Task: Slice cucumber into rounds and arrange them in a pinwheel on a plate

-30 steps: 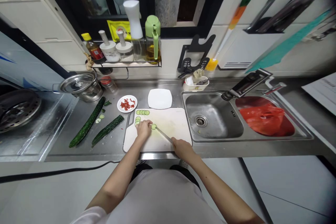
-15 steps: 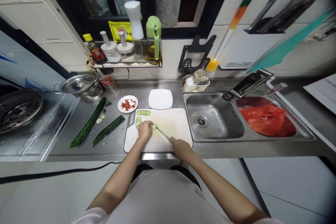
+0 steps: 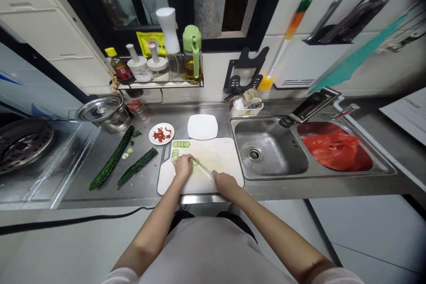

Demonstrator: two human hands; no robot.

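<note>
My left hand (image 3: 183,165) rests curled on the white cutting board (image 3: 219,159), fingers closed over a piece of cucumber (image 3: 195,162) whose cut end shows at the fingertips. My right hand (image 3: 225,182) grips the handle of a knife (image 3: 204,169), the blade angled up-left against that cucumber end. A row of cucumber slices (image 3: 181,144) lies at the board's far left corner, with a few more beside my left hand.
Two long cucumbers (image 3: 111,159) (image 3: 137,167) lie on the steel counter left of the board. Behind it are a small dish of red pieces (image 3: 161,133) and a white plate (image 3: 203,126). A sink (image 3: 266,151) sits right, a pot (image 3: 104,112) far left.
My right hand and the knife have shifted slightly left toward my left hand. The view has tilted a little. The left hand stays on the cucumber.
</note>
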